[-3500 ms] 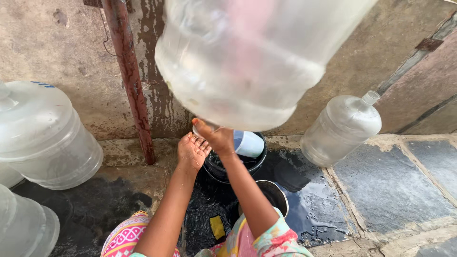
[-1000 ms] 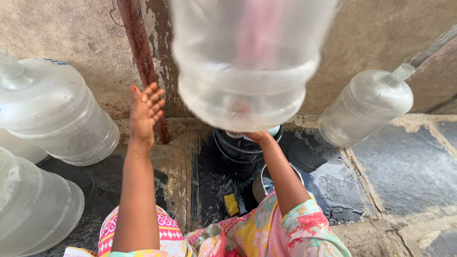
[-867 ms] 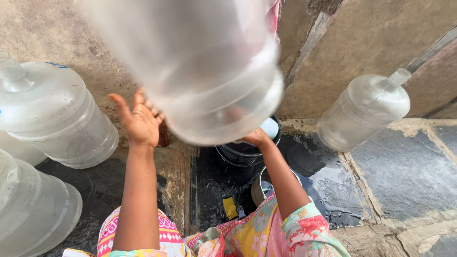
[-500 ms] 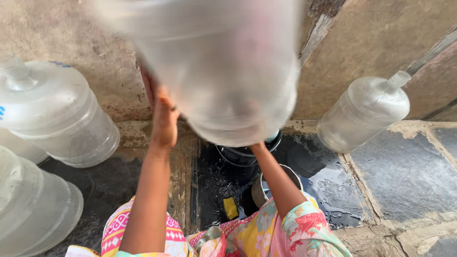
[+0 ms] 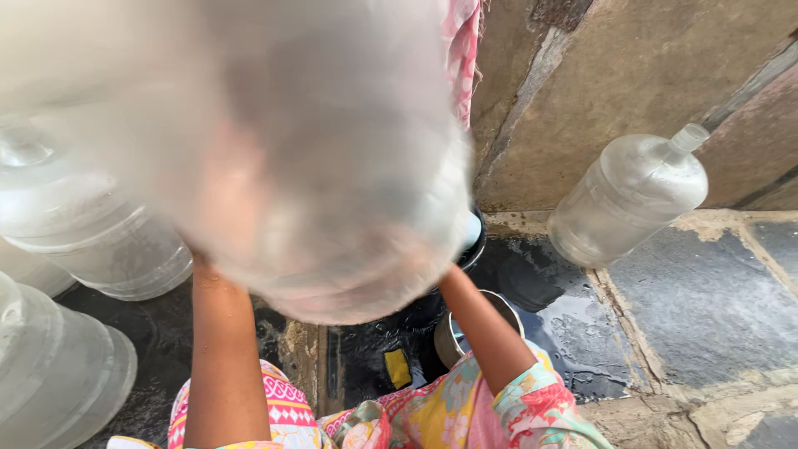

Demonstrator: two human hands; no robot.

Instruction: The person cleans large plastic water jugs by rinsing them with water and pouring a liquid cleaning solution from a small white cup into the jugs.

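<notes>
Close under the camera, filling the upper left of the view: a large clear water jug (image 5: 316, 166), badly blurred, raised above a wet stone floor (image 5: 690, 333). Left hand (image 5: 220, 195) only dimly seen through the plastic, seemingly pressed flat against the jug's side, forearm rising straight up from below; whether fingers spread or curled, impossible to tell. Right hand hidden entirely behind the jug, only the forearm (image 5: 486, 333) visible, reaching up and in under the jug's lower right; grip not discernible. Below the jug, partly covered: a black bucket (image 5: 470, 254), a small metal pot (image 5: 453, 337) just beside it, a yellow scrap (image 5: 399, 367) on the wet floor. Leaning against the wall at right: a smaller clear bottle (image 5: 628, 195). Along the left edge: more big clear jugs (image 5: 91, 241).
</notes>
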